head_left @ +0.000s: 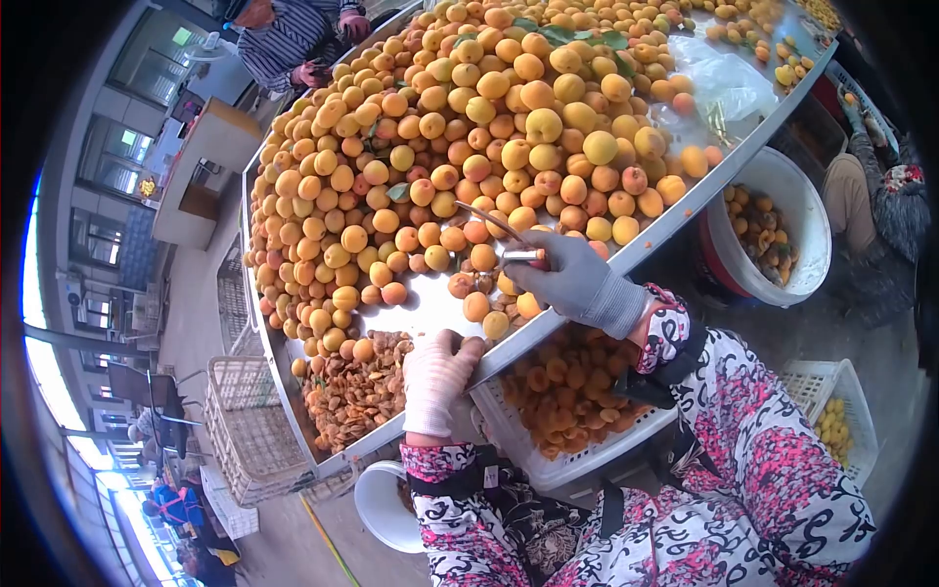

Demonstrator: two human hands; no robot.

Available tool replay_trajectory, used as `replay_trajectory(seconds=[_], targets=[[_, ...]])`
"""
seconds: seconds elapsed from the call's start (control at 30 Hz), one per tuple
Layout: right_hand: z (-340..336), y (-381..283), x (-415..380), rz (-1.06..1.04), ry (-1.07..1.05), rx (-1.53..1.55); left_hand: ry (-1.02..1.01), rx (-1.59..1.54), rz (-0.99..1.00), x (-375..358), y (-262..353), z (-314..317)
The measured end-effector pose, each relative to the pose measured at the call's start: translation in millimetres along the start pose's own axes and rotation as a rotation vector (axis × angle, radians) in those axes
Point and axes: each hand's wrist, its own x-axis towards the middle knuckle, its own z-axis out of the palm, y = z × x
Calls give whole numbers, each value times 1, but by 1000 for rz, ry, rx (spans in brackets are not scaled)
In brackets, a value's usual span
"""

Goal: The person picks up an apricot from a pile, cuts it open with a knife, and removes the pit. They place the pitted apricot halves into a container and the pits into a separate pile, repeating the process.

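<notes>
Right hand: the grey-gloved right hand [572, 279] is clamped on a curved metal knife with a reddish handle [525, 254]. Blade sticks out over the fruit, away from the other hand, probably so nobody gets nicked.
Left hand: the whitish-gloved left hand [435, 377] has its fingers curled in at the near rim. Can't tell if anything's tucked inside, sorry.
Apricots: round orange-yellow apricots [479, 110] heaped just beyond both hands, likely so the next one's never a stretch. Way too many to count.
Bench: one, pale metal bench [419, 303] with a raised rim, I'd guess so stuff doesn't roll off.
Scrap pile: one brown-orange heap of small wrinkled bits [357, 391], touching or just beside the left hand. Pits or flesh, can't tell. Bits not countable.
Crates near the hands: two. A white plastic crate of orange fruit pieces [587, 458] sits below and between the hands, presumably for easy dropping; a white plastic crate of small yellow-green fruit [802, 391] is well right of the right hand.
Buckets: two. White plastic bucket [377, 509] below the left hand, red-and-white bucket of fruit scraps [810, 230] right of the right hand. Both reachable-ish, which is probably the point.
</notes>
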Motion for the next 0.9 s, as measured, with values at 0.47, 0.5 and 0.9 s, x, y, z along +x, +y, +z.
replay_trajectory(seconds=[0.47, 0.5, 0.9], targets=[[13, 7, -10, 337, -149, 356, -89, -1355, 418, -21, 47, -2], [13, 8, -9, 336, -147, 354, -77, -1336, 417, -21, 51, -1], [3, 4, -27, -239, -205, -392, 32, -1322, 424, -20, 37, -11]])
